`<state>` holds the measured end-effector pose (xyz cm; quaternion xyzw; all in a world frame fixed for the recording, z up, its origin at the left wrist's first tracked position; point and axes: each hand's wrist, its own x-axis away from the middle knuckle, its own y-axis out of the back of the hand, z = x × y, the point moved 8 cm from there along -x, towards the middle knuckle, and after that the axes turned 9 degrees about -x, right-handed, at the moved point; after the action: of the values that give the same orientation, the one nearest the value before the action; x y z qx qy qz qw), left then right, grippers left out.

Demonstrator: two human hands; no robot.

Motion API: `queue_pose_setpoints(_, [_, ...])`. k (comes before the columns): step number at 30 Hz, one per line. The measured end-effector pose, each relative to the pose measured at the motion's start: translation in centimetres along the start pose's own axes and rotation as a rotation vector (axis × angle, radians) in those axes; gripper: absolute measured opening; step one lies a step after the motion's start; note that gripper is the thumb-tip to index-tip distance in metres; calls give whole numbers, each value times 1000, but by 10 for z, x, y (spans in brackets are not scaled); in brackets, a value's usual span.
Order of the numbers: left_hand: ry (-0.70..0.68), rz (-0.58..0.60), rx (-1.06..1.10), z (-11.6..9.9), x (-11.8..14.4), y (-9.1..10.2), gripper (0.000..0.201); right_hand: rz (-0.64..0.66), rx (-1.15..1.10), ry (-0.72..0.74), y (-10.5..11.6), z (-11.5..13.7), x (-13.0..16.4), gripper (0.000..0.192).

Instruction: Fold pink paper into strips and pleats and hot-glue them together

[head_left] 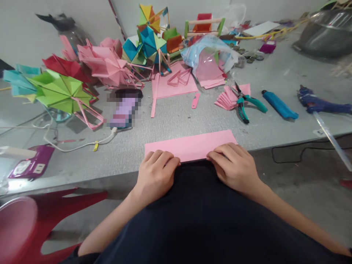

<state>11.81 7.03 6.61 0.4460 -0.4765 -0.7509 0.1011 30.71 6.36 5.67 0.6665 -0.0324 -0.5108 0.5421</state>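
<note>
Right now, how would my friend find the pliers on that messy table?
Start at the grey table and look to the right of the person's right hand, past the pink paper strip it presses. Beside a fanned pile of pink folded papers lie the pliers. Their teal handles spread apart set them off from the plain blue lighter next to them.

Pink paper sheet (192, 145), teal-handled pliers (244, 102), green paper umbrella (60, 91), grey table (170, 117).

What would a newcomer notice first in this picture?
Both hands, left hand and right hand, press on a pink paper sheet at the table's near edge. Colourful folded paper umbrellas crowd the far left, and pliers lie to the right.
</note>
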Motion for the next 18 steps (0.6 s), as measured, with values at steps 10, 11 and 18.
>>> queue_pose_setpoints(10, [224, 369, 158, 25, -9, -20, 13, 147, 39, -88, -2, -15, -11, 26])
queue_pose_setpoints(11, [257, 404, 154, 29, -9, -22, 13, 152, 35, -98, -1, -16, -11, 26])
queue_pose_setpoints(18, [426, 551, 124, 49, -7, -28, 27, 126, 52, -178, 6, -31, -2, 27])
